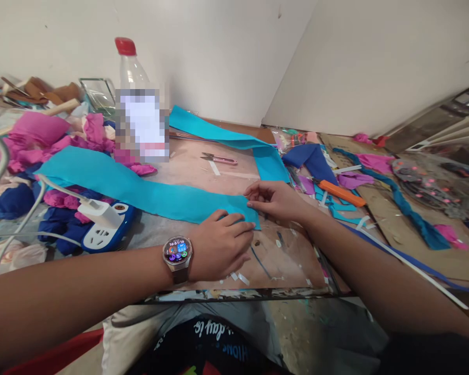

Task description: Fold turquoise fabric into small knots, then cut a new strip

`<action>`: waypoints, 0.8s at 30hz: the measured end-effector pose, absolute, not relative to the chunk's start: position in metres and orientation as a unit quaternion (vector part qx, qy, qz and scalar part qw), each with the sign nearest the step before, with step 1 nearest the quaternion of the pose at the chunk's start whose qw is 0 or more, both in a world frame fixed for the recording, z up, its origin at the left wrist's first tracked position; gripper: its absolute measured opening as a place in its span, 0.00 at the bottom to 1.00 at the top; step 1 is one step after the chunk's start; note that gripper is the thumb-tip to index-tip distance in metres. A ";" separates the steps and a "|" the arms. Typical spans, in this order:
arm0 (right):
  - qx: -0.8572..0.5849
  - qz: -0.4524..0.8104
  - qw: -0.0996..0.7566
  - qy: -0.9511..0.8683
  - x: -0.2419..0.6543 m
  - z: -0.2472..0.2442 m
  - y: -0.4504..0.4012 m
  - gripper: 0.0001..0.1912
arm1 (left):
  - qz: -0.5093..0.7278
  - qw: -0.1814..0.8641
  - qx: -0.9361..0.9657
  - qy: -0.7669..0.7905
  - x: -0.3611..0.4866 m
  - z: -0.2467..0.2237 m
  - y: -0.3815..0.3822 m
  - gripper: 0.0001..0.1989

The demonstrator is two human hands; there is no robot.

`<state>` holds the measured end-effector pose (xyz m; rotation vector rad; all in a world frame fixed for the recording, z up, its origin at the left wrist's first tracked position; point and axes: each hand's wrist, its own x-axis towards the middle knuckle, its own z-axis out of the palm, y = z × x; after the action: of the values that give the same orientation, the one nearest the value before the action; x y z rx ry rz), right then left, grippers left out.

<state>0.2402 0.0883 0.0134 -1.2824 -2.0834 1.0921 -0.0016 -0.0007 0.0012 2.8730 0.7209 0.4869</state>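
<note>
A long turquoise fabric strip point(172, 200) runs across the table from the left toward me. Over its near right end lies my left hand point(223, 245), palm down, fingers stretched out and resting on the cloth; a smartwatch point(177, 252) is on that wrist. My right hand point(279, 200) is at the same end, thumb and fingers closed together on the strip's corner. Behind the hands, a second turquoise strip point(214, 133) lies folded at an angle. Pink-handled thread snips point(219, 158) rest on the board between the two strips.
A blue and white power strip point(111, 229) with a plugged-in charger stands left, beside bunched pink and navy fabric point(39, 130). A red-capped bottle point(133, 73), partly blurred, stands behind. To the right lie an orange utility knife point(342, 193), scraps and a thin white stick point(410, 265).
</note>
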 end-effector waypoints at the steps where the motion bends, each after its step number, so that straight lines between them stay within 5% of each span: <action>1: -0.465 0.389 0.229 -0.761 0.240 0.013 0.088 0.21 | 0.161 0.072 0.956 0.234 -0.001 0.001 0.000 0.19; 8: -0.453 0.367 0.230 -0.779 0.238 0.012 0.084 0.20 | 0.161 0.093 0.949 0.256 -0.001 0.007 -0.001 0.17; 15: -0.455 0.366 0.231 -0.778 0.237 0.013 0.082 0.21 | 0.158 0.066 0.910 0.377 0.001 0.003 -0.004 0.33; 24: -0.466 0.380 0.234 -0.764 0.236 0.014 0.083 0.19 | 0.144 0.058 0.912 0.381 0.000 0.003 -0.003 0.33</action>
<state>0.2364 0.0825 0.0142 -1.2805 -2.0972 1.0441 -0.0005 -0.0032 0.0027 2.7630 1.1534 0.4363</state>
